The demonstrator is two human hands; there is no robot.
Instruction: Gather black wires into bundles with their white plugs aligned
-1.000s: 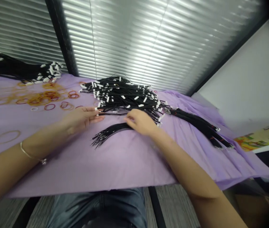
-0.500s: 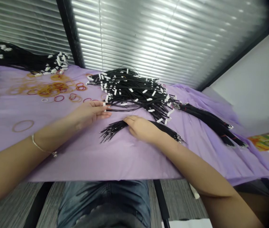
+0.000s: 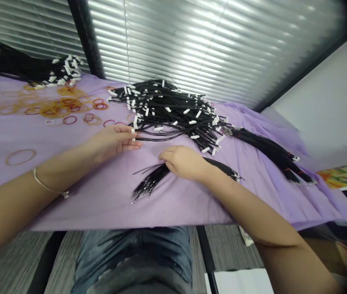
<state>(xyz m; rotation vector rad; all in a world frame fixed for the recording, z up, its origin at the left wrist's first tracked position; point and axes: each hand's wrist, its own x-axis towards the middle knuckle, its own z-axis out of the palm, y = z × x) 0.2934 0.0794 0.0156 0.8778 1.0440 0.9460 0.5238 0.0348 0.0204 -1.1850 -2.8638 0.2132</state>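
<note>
A: Head view: the right hand [image 3: 183,162] lies curled over a small bundle of black wires [image 3: 152,182] on the purple surface [image 3: 106,200], closed loosely on it near its middle. The bundle's bare ends fan out toward the near edge.

B: And the left hand [image 3: 112,140]?

A: It rests flat with its fingers pinching one wire by its white tip [image 3: 133,131], at the edge of the big wire pile [image 3: 173,112].

B: How would such wires handle?

A: Probably light and limp, thin enough to slide out of a loose grip and to snag on each other. Holding the bundle around its middle, as the right hand does, should keep the strands together; a single wire looks easiest taken by its stiff white tip.

B: Anything else nearby?

A: Rubber bands [image 3: 60,109] are scattered to the left, and a tied bunch of wires [image 3: 268,151] lies to the right.
</note>
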